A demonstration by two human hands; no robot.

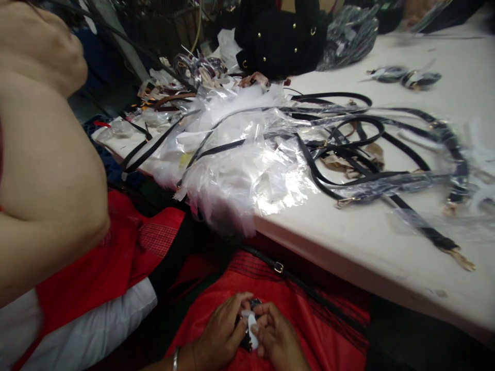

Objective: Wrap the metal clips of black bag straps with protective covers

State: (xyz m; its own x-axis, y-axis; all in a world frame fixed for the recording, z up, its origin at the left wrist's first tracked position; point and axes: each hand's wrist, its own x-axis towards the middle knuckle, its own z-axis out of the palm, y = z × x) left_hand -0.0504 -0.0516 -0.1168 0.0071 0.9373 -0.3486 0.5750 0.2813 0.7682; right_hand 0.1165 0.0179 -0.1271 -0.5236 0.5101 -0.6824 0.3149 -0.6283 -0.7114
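Observation:
Low in the head view, above my lap, my left hand [221, 330] and my right hand [275, 332] come together with fingers closed. Between them is a small black piece [246, 341], perhaps part of a strap, with a narrow white strip [252, 330] along it. My left fingers grip the black piece from the left. My right thumb and fingers pinch the white strip. Fingers cover much of both, so their full shape is hidden. A thin black strap with a gold buckle [278, 267] lies across the red apron [209, 293] on my lap.
On the white table [328, 232] lie clear plastic sleeves [247, 159], several black straps [402, 147] and a gold clasp [462, 259]. A black bag [278, 36] and a plastic-wrapped bundle [350, 36] stand behind. Another person's arm [50, 170] is close at left.

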